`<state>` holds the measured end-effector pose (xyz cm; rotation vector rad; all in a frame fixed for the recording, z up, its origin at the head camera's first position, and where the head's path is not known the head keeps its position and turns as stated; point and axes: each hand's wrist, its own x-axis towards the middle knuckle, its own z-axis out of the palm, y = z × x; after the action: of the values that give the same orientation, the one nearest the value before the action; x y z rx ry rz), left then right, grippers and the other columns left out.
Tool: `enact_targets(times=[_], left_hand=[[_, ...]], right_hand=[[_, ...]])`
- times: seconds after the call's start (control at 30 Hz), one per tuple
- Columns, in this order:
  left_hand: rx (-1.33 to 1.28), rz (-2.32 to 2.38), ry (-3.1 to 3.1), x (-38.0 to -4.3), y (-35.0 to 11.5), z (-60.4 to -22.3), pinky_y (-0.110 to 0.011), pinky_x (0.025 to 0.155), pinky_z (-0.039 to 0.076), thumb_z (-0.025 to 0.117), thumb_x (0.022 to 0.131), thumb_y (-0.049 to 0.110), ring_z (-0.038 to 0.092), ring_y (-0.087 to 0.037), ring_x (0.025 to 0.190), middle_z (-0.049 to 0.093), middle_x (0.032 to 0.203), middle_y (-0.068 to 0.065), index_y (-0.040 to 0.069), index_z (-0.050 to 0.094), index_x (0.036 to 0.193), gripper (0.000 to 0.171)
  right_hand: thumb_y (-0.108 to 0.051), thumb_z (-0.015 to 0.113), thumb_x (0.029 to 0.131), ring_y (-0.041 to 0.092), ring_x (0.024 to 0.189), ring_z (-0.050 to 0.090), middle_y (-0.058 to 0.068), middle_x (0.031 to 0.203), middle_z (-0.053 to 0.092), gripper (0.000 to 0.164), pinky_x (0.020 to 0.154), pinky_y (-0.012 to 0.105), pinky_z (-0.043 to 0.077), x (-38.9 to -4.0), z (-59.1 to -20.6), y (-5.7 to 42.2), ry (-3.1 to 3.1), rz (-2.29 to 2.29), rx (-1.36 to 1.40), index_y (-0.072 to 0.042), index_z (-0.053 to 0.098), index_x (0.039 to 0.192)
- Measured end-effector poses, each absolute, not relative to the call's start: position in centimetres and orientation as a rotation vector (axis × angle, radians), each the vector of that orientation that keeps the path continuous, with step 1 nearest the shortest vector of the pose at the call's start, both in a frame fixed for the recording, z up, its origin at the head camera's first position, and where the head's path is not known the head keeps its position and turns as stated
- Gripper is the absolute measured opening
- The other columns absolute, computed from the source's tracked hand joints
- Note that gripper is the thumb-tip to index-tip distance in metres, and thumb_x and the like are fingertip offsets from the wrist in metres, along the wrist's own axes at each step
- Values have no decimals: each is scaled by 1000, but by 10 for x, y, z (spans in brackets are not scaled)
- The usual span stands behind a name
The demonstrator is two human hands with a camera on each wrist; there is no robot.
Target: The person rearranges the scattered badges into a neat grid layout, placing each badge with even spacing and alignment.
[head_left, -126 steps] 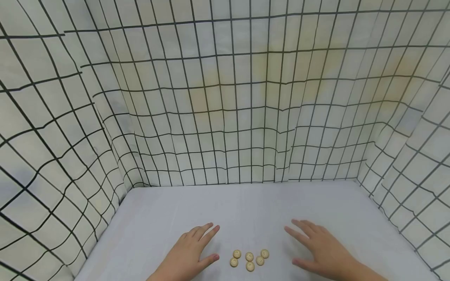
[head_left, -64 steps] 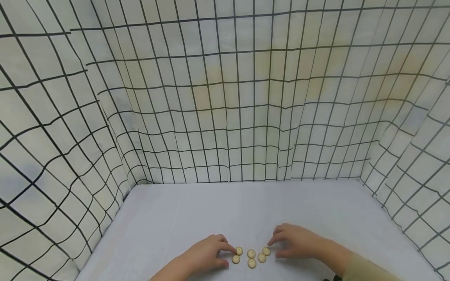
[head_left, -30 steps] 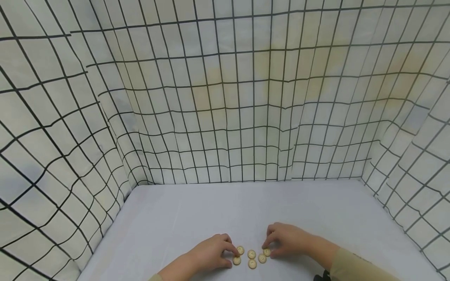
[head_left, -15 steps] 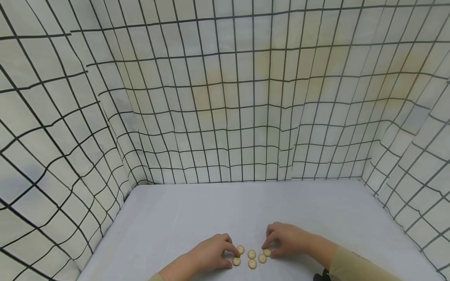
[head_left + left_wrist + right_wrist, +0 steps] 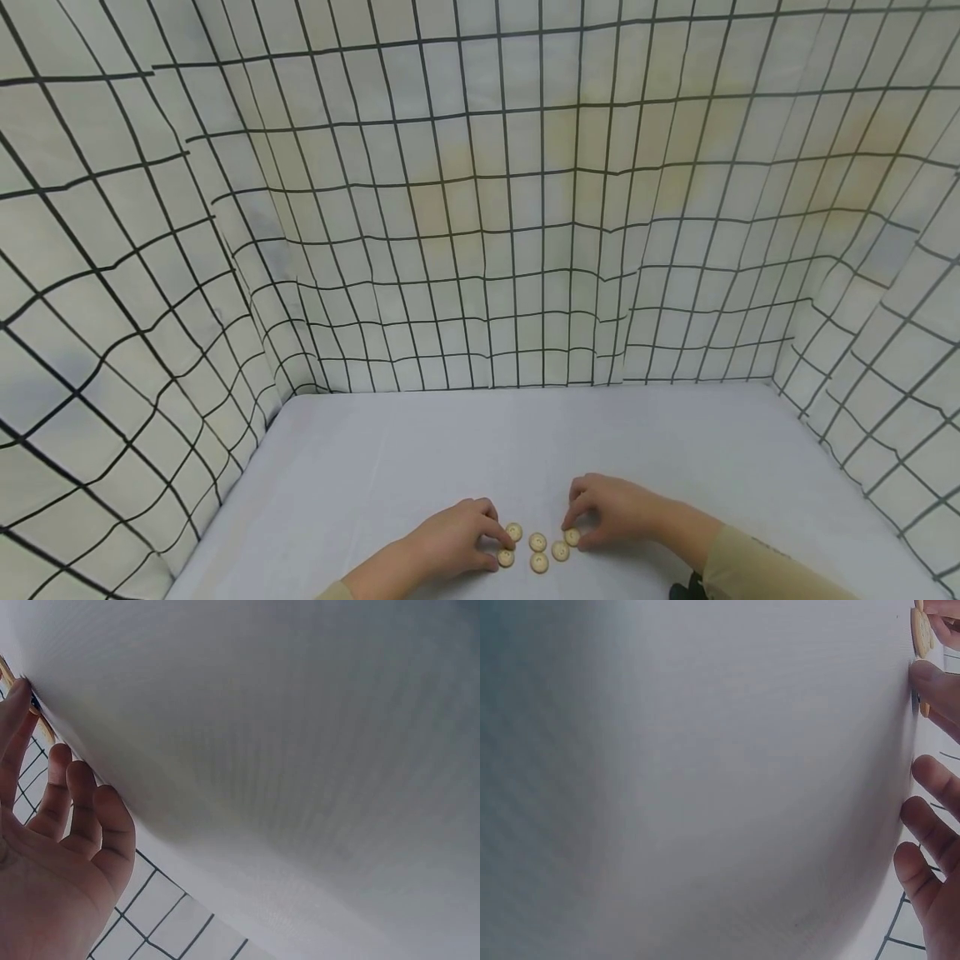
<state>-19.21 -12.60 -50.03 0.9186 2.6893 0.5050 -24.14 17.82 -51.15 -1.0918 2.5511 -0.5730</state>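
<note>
Several round tan wooden buttons lie in a loose group at the near middle of the white table. My left hand point(image 5: 453, 540) pinches the lower left button point(image 5: 506, 559) between thumb and index finger; another button point(image 5: 513, 532) lies just above that fingertip. On the other side, my right hand point(image 5: 618, 510) holds the far right button point(image 5: 572, 537) between thumb and index finger. A third button point(image 5: 560, 551) lies close beside that one. Two more, an upper button point(image 5: 537, 542) and a lower button point(image 5: 539, 563), lie between the hands. Both wrist views show the other fingers gently bent near the cloth.
White cloth covers the table point(image 5: 420, 450). White walls with a black grid point(image 5: 525, 250) enclose it at the back and both sides. A small black object point(image 5: 686, 587) shows beside the right sleeve point(image 5: 757, 567) at the bottom edge.
Both hands, first held spread above the table on either side, have come inward and down to the outer buttons. Each now pinches one; over the last second they barely move.
</note>
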Motion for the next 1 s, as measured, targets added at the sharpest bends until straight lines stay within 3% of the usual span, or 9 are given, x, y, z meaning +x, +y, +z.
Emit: enact_targets(times=[1.0], left_hand=[[939,481,2690,-192,-125,-499,-24,77,47,81,81,36,48,1,88,54,101,20,38,76,105,25]], right_hand=[[-45,80,78,1,88,50,-21,95,53,23,82,30,47,-261,-510,175,2638,-602,-975,-40,73,99]])
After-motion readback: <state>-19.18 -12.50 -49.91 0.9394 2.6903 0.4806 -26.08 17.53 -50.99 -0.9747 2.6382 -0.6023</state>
